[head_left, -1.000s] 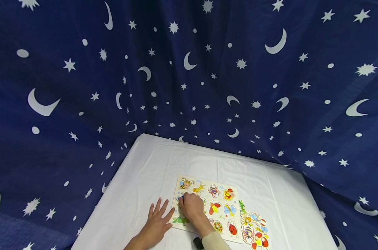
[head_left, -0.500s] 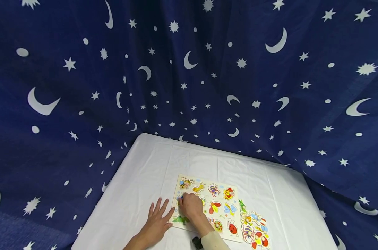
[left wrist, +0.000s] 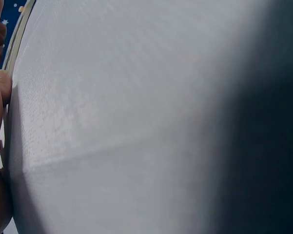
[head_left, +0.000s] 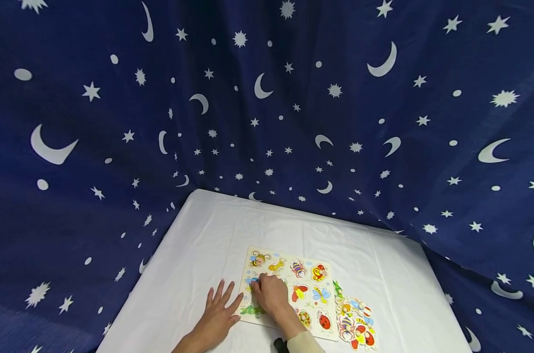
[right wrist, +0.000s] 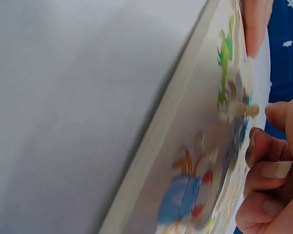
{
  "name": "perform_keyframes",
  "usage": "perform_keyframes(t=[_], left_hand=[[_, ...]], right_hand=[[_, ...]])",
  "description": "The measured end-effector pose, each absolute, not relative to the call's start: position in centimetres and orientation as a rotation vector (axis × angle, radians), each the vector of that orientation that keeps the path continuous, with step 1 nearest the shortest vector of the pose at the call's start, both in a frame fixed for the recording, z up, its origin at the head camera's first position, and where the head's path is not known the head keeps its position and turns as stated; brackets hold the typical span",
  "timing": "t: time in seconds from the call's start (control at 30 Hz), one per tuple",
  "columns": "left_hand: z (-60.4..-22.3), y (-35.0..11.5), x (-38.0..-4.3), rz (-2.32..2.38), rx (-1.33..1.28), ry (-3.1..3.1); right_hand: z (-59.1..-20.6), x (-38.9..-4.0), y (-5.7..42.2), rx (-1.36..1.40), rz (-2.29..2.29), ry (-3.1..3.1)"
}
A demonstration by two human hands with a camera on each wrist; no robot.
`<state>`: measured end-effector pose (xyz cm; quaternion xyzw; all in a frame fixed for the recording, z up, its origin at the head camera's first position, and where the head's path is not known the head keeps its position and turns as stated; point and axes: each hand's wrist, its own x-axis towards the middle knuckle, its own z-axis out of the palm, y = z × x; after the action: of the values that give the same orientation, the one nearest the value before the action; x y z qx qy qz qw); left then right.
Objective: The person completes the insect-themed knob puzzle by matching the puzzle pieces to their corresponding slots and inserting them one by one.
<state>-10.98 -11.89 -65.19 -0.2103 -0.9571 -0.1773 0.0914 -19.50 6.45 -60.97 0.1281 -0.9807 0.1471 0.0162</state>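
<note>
A pale puzzle board [head_left: 313, 332] with printed insects lies on the white table. My right hand [head_left: 271, 294] is over the board's left middle, beside a blue puzzle piece [head_left: 251, 281]. In the right wrist view, that piece's wooden knob [right wrist: 252, 110] stands up just in front of the thumb and index finger, with a small gap between. The other fingers [right wrist: 268, 173] of that hand are bent. My left hand [head_left: 214, 318] lies flat with fingers spread, its fingertips at the board's left edge by a green grasshopper [head_left: 251, 310].
Several loose insect puzzle pieces [head_left: 357, 326] lie heaped at the board's right side. White cloth [head_left: 205, 235] covers the table. A dark blue curtain [head_left: 231, 113] with moons and stars surrounds it. Something black [head_left: 280, 344] is beside my right sleeve [head_left: 305, 343].
The whole head view has shifted slightly. My left hand stays at the board's edge; my right hand stays over the same spot, with more of the blue piece showing beside its fingers.
</note>
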Motion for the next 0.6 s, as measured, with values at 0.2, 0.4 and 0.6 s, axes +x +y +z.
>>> perform_keyframes(t=[0.2, 0.4, 0.6], left_hand=[[-65.4, -11.8, -11.0, -0.521, -0.603, -2.825], [-65.4, -11.5, -11.0, -0.531, -0.600, -2.853], [-65.3, -11.6, -11.0, -0.552, -0.584, -2.853]], right_hand=[[-60.6, -19.2, 8.2, 0.332, 0.449, -2.990], [-60.4, -19.0, 10.6, 0.265, 0.455, -2.936], [-59.8, -19.3, 13.3, 0.136, 0.477, -2.949]])
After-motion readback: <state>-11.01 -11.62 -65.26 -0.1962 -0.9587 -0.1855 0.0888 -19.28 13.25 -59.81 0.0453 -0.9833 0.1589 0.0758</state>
